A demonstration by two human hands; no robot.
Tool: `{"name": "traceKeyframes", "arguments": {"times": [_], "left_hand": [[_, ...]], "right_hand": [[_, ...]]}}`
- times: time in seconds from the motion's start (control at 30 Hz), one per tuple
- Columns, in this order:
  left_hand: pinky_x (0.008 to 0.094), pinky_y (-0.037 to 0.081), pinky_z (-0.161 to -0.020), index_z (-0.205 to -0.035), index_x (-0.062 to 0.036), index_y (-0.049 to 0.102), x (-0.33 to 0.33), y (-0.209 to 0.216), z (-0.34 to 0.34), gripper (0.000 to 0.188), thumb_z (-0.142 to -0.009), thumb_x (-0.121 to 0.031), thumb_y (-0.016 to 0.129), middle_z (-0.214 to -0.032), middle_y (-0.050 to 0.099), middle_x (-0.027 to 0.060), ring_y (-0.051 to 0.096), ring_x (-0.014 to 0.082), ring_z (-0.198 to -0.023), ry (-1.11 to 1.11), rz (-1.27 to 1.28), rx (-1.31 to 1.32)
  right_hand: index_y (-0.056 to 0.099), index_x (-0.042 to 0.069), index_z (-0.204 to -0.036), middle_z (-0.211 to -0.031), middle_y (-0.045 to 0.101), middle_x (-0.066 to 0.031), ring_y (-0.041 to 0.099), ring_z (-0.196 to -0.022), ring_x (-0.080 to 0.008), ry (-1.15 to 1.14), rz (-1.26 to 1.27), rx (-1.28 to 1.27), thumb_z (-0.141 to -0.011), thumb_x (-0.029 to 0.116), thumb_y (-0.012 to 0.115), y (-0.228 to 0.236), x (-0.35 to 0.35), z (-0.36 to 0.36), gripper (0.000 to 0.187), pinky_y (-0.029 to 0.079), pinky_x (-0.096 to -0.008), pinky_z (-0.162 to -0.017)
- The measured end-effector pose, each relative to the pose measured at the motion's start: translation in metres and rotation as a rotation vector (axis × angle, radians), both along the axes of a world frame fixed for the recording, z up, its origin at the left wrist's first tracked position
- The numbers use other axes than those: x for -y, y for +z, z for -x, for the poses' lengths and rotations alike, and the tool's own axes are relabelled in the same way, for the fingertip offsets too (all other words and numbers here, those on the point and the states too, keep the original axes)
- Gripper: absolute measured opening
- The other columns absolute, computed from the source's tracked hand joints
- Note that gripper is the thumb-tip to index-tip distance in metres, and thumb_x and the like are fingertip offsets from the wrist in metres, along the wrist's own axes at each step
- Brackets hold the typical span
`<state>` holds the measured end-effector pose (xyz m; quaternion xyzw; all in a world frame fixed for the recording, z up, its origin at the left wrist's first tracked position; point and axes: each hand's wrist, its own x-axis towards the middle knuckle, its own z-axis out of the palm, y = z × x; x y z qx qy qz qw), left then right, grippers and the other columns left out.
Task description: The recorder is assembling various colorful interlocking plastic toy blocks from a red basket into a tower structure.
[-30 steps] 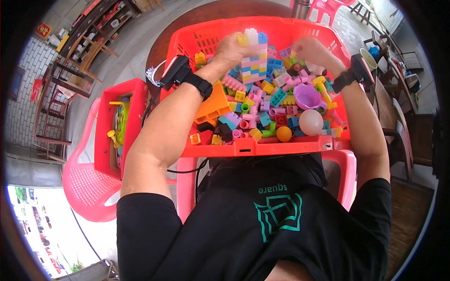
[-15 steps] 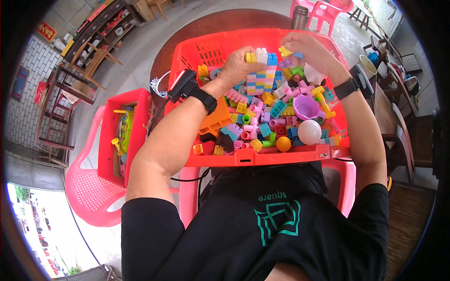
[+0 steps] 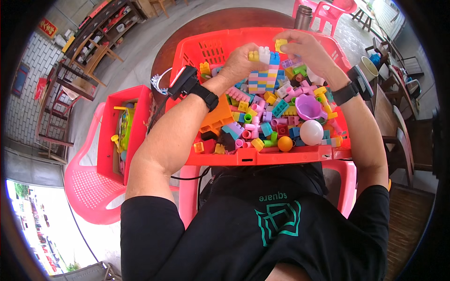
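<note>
My left hand (image 3: 240, 64) is wrapped round the left side of a building-block tower (image 3: 263, 80), stacked in white, yellow, blue and pink layers. Its top carries yellow, white and blue blocks. Just right of that top, my right hand (image 3: 309, 54) pinches a small yellow building block (image 3: 280, 45) between thumb and fingers, apart from the tower. Both hands are over a red plastic basket (image 3: 220, 159) heaped with loose blocks. Among them lie a purple toy cup (image 3: 308, 108), a white ball (image 3: 311, 132), an orange ball (image 3: 285, 144) and a large orange block (image 3: 218, 114).
The basket is on a round brown table (image 3: 206, 23), with a metal flask (image 3: 303, 18) at its far right. On my left, a red box (image 3: 108, 136) of toys rests on a pink plastic chair (image 3: 89, 194). A silvery tiara (image 3: 158, 83) lies beside the basket's left edge.
The yellow block in my right hand has moved up and slightly left, near the tower's top. My left hand still grips the tower, which has shifted slightly right in view.
</note>
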<state>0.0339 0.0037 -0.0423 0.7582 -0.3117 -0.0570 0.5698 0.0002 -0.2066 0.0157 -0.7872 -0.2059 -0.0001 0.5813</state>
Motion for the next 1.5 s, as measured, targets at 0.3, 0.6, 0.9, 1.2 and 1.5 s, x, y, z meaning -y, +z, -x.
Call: {"name": "traceKeyframes", "arguments": {"times": [0.3,0.6,0.9,1.2,1.5], "left_hand": [[0.0225,0.046,-0.071,-0.096,-0.0069,0.057,0.001,-0.001,0.0,0.03,-0.071,-0.008,0.073,-0.086,0.06,-0.0015,0.056,0.0069,-0.08,0.01,-0.018,0.006],[0.022,0.046,-0.07,-0.097,-0.0066,0.057,0.002,-0.002,-0.001,0.031,-0.071,-0.01,0.074,-0.086,0.06,-0.0017,0.056,0.0063,-0.078,0.009,-0.016,0.01],[0.0219,0.046,-0.071,-0.098,-0.0057,0.055,0.0,-0.005,-0.003,0.032,-0.072,-0.01,0.073,-0.087,0.06,-0.001,0.056,0.0065,-0.079,-0.011,-0.003,-0.012],[0.0228,0.045,-0.073,-0.099,-0.0055,0.055,0.002,-0.006,0.002,0.031,-0.074,-0.009,0.071,-0.088,0.059,-0.0013,0.055,0.0066,-0.082,0.005,0.028,-0.028],[0.0239,0.044,-0.075,-0.098,-0.006,0.055,0.005,-0.006,0.004,0.027,-0.075,-0.007,0.069,-0.089,0.059,-0.0008,0.054,0.0079,-0.083,0.075,-0.007,0.005]], "right_hand": [[0.061,0.008,-0.095,-0.071,0.056,0.0017,0.046,-0.055,-0.0027,-0.132,0.104,-0.011,-0.079,0.014,0.066,-0.001,-0.006,0.006,0.018,0.038,-0.018,-0.05],[0.059,0.006,-0.094,-0.075,0.059,-0.0005,0.054,-0.059,-0.0042,-0.138,0.018,-0.046,-0.079,0.012,0.065,-0.011,-0.009,0.005,0.018,0.043,-0.0185,-0.05],[0.061,0.006,-0.094,-0.081,0.063,-0.005,0.058,-0.067,-0.0081,-0.154,0.296,0.186,-0.074,0.012,0.068,-0.006,-0.01,0.005,0.021,0.047,-0.0229,-0.057],[0.059,0.004,-0.096,-0.087,0.062,-0.0052,0.059,-0.071,-0.0084,-0.099,0.479,0.205,-0.074,0.01,0.066,0.0,-0.013,0.001,0.023,0.05,-0.0217,-0.056],[0.058,0.002,-0.094,-0.088,0.063,-0.007,0.06,-0.074,-0.0135,-0.132,0.488,0.445,-0.075,0.008,0.064,-0.021,-0.008,-0.01,0.022,0.049,-0.0252,-0.058]]}}
